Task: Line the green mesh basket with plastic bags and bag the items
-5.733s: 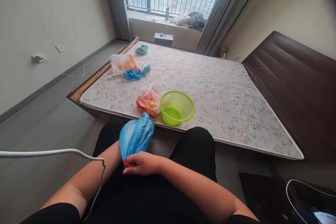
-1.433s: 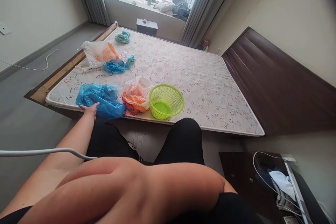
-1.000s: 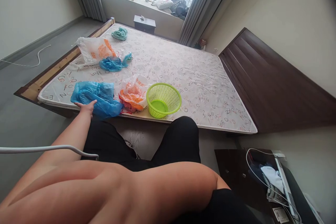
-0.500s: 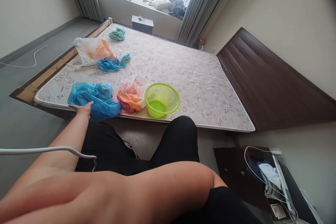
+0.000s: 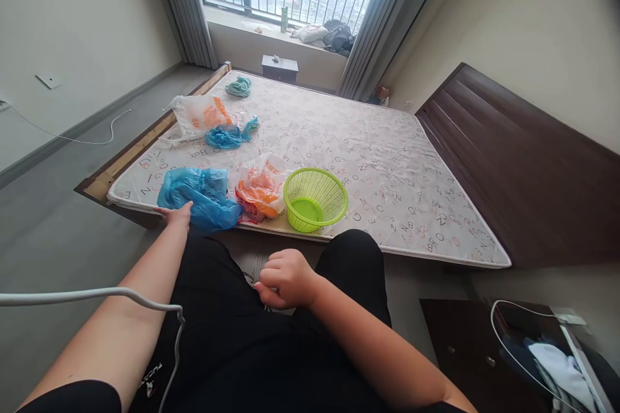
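Observation:
My left hand (image 5: 177, 214) rests at the mattress's near edge, against the blue plastic bag (image 5: 198, 199). Its thumb and a finger are stretched apart, and the other fingers are partly hidden. Over my lap, my right hand (image 5: 287, 279) is curled into a loose fist, with nothing visible in it. To the right of the blue bag lies a white and orange plastic bag (image 5: 261, 188) with reddish contents. Beside that stands a green plastic basket (image 5: 316, 200), its inside showing nothing. All of these are on the patterned mattress (image 5: 378, 168).
Farther back on the mattress lie another white and orange bag (image 5: 201, 113), a knotted blue bag (image 5: 225, 136) and a coiled teal bundle (image 5: 239, 86). A white cable (image 5: 97, 293) hangs across my left arm. A dark headboard (image 5: 523, 168) rises at right, above a cluttered nightstand (image 5: 460, 342).
My right arm has swung from across my chest, near the camera, down over my lap, bringing the fist into view. My left hand stays by the blue bag. The view has tilted up slightly.

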{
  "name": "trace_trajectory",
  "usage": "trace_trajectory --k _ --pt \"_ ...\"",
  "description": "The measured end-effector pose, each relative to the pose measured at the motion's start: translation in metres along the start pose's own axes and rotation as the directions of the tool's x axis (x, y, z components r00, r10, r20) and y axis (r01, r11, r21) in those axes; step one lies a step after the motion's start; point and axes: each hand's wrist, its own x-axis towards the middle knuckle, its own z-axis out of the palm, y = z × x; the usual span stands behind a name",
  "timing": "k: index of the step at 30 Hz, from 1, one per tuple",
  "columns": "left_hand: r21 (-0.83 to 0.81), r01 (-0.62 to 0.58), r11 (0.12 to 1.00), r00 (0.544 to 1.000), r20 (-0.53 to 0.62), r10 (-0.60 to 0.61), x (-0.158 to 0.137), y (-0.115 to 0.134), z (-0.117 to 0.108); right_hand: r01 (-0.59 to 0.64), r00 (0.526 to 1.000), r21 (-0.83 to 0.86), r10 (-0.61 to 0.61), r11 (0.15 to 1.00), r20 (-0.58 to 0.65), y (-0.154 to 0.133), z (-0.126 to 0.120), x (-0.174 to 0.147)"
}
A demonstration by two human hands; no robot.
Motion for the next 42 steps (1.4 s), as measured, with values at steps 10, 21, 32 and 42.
trace_trajectory --k 10,21,32,42 --pt "0.077 -0.094 0.993 0.995 -0.038 0.097 0.003 -0.005 0.001 -0.523 0.833 0.247 0.428 0.816 0.350 0.038 -0.003 -0.056" --pt "0.085 -0.234 0.968 0.971 0.072 0.229 -0.021 -0.003 -0.001 -0.723 0.648 0.223 0.530 0.654 0.548 0.058 0.016 -0.066" --pt "0.071 -0.492 0.868 0.853 0.240 0.464 -0.065 -0.011 -0.011 -0.781 0.600 0.269 0.559 0.564 0.572 0.075 0.052 -0.081" --pt "0.110 -0.586 0.803 0.771 0.379 0.511 -0.085 -0.023 -0.028 -0.827 0.554 0.274 0.625 0.491 0.550 0.094 0.087 -0.100"
